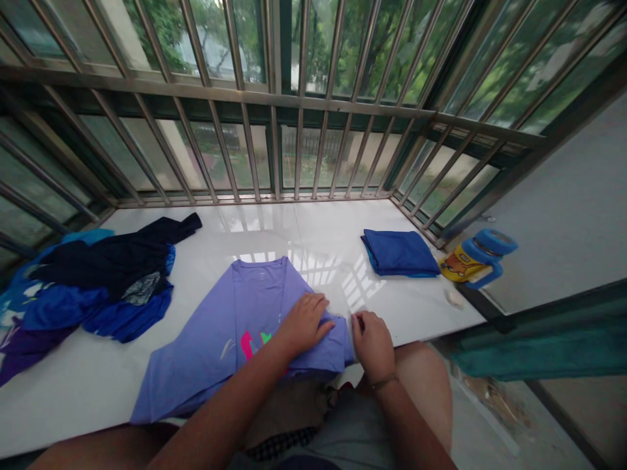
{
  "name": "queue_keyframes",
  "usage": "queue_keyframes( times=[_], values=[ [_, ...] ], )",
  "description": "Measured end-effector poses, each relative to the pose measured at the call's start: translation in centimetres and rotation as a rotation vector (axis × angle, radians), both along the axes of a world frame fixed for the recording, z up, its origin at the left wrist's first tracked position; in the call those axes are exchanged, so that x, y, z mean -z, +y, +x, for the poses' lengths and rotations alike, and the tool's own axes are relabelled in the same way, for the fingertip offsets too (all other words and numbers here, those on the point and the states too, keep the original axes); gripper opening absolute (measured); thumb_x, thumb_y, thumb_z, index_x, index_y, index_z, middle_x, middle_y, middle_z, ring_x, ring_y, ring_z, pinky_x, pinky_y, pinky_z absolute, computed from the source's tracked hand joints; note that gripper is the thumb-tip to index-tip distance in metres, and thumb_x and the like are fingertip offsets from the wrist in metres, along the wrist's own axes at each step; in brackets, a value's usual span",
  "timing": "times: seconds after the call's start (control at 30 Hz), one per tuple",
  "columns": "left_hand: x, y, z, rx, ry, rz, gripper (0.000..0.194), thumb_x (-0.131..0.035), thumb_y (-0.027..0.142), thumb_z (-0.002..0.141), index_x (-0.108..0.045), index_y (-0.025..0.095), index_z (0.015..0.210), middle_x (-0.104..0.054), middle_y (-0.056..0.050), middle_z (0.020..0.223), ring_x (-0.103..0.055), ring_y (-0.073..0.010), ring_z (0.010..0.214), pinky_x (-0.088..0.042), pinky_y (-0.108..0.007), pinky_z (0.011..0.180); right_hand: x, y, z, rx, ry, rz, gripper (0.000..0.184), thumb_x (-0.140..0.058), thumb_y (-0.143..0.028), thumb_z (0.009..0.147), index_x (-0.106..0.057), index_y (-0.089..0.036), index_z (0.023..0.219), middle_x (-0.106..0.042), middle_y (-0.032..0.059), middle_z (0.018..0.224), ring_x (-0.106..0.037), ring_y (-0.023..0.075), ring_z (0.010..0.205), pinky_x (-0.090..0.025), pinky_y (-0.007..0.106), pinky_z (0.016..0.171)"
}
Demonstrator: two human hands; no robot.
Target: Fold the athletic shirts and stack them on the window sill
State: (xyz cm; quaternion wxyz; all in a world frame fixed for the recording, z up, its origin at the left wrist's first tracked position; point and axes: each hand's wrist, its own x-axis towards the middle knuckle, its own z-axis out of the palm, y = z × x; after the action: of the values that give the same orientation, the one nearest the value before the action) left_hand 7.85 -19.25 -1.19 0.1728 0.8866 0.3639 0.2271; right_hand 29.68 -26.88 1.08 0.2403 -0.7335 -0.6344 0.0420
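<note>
A lavender long-sleeved shirt (210, 346) with a pink and green print lies spread on the white ledge, its neckline away from me. Its right-side sleeve (333, 346) is folded in over the body. My left hand (306, 321) lies on that sleeve near the fold, fingers stretched out. Just beyond the sleeve's outer edge is my right hand (375, 344), fingers curled in. Whether it pinches the fabric is hidden. The shirt's hem drops toward my lap and is partly covered by my left forearm.
A heap of dark and blue clothes (102, 281) lies at the left. At the right sit a folded blue garment (399, 253), a yellow and blue bottle (473, 258) and a small pale object (454, 298). Metal window bars (274, 98) border the ledge (264, 225).
</note>
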Motion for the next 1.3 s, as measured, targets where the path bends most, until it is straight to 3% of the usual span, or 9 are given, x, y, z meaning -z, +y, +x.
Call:
queue_keyframes(
  times=[0.23,0.37,0.47,0.73,0.9,1.0,1.07,1.2,1.3],
  values=[
    [-1.1,0.2,0.1,0.037,0.017,0.049,0.035,-0.048,0.03,0.111,-0.066,0.022,0.14,-0.069,-0.012,0.148,-0.061,-0.0255,0.142,-0.036,-0.052,0.132,-1.1,-0.8,-0.4,-0.149,0.102,-0.02,0.027,-0.049,-0.034,0.111,-0.07,-0.022,0.099,-0.072,0.0088,0.1,-0.067,0.0259,0.098,-0.048,0.038,0.093],
    [-1.1,0.2,0.1,0.035,0.016,0.035,0.035,-0.054,0.03,0.108,-0.067,0.021,0.139,-0.069,-0.013,0.147,-0.062,-0.0268,0.14,-0.037,-0.053,0.131,-1.5,-1.2,-1.4,-0.157,0.111,-0.053,0.026,-0.06,-0.045,0.106,-0.069,-0.023,0.094,-0.071,0.0084,0.097,-0.067,0.0278,0.096,-0.05,0.04,0.091],
    [-1.2,0.3,0.1,0.048,0.015,0.038,0.033,-0.052,0.027,0.108,-0.067,0.021,0.136,-0.07,-0.012,0.145,-0.062,-0.0262,0.139,-0.036,-0.053,0.132,-1.9,-1.5,-2.1,-0.184,0.13,-0.058,0.024,-0.063,-0.043,0.103,-0.067,-0.023,0.089,-0.072,0.008,0.095,-0.067,0.0281,0.094,-0.051,0.04,0.089],
    [-1.7,0.2,0.1,0.05,0.037,0.021,0.033,-0.052,0.023,0.107,-0.068,0.021,0.135,-0.069,-0.012,0.147,-0.061,-0.0256,0.14,-0.035,-0.052,0.132,-3.0,-2.8,-2.7,-0.154,0.516,-0.222,0.026,-0.067,-0.051,0.095,-0.067,-0.026,0.103,-0.075,0.0008,0.081,-0.07,0.0219,0.07,-0.056,0.034,0.07],
    [-2.2,0.0,-0.1,0.073,0.023,0.03,0.034,-0.055,0.031,0.108,-0.066,0.021,0.139,-0.068,-0.012,0.149,-0.06,-0.0262,0.141,-0.033,-0.051,0.132,-1.9,-2.5,-1.9,-0.04,0.7,-0.098,0.05,-0.064,-0.061,0.096,-0.06,-0.023,0.128,-0.077,0.0125,0.128,-0.076,0.0235,0.087,-0.063,0.037,0.075],
    [-2.7,-0.1,-0.3,0.12,0.019,0.064,0.037,-0.058,0.04,0.109,-0.067,0.024,0.14,-0.069,-0.011,0.146,-0.061,-0.0275,0.137,-0.036,-0.05,0.127,-1.7,-2.5,-1.4,0.028,0.57,-0.018,0.047,-0.06,-0.055,0.1,-0.061,-0.021,0.131,-0.076,0.0144,0.124,-0.075,0.0246,0.087,-0.065,0.041,0.078],
    [-2.8,0.0,-0.3,0.165,0.039,0.074,0.032,-0.06,0.045,0.108,-0.072,0.025,0.131,-0.073,-0.01,0.133,-0.065,-0.0273,0.127,-0.043,-0.047,0.118,-1.8,-2.5,-1.4,0.003,0.418,0.072,0.04,-0.057,-0.048,0.103,-0.063,-0.02,0.13,-0.074,0.0154,0.126,-0.075,0.0265,0.097,-0.065,0.045,0.091],
    [-2.6,0.1,-0.3,0.234,0.067,0.097,0.026,-0.066,0.044,0.105,-0.077,0.025,0.119,-0.075,-0.009,0.122,-0.067,-0.0265,0.119,-0.048,-0.043,0.107,-1.2,-2.5,-2.2,-0.26,0.127,0.173,0.04,-0.046,-0.03,0.11,-0.064,-0.02,0.144,-0.069,0.0158,0.146,-0.064,0.0283,0.138,-0.053,0.052,0.119],
    [-2.4,0.1,-0.4,0.276,0.06,0.135,0.024,-0.068,0.041,0.103,-0.079,0.023,0.116,-0.075,-0.01,0.127,-0.066,-0.0278,0.12,-0.05,-0.044,0.108,0.5,-2.6,-2.6,-0.38,-0.069,0.112,0.047,-0.044,-0.024,0.109,-0.062,-0.018,0.152,-0.065,0.0154,0.156,-0.06,0.0281,0.145,-0.051,0.051,0.123]
  ],
)
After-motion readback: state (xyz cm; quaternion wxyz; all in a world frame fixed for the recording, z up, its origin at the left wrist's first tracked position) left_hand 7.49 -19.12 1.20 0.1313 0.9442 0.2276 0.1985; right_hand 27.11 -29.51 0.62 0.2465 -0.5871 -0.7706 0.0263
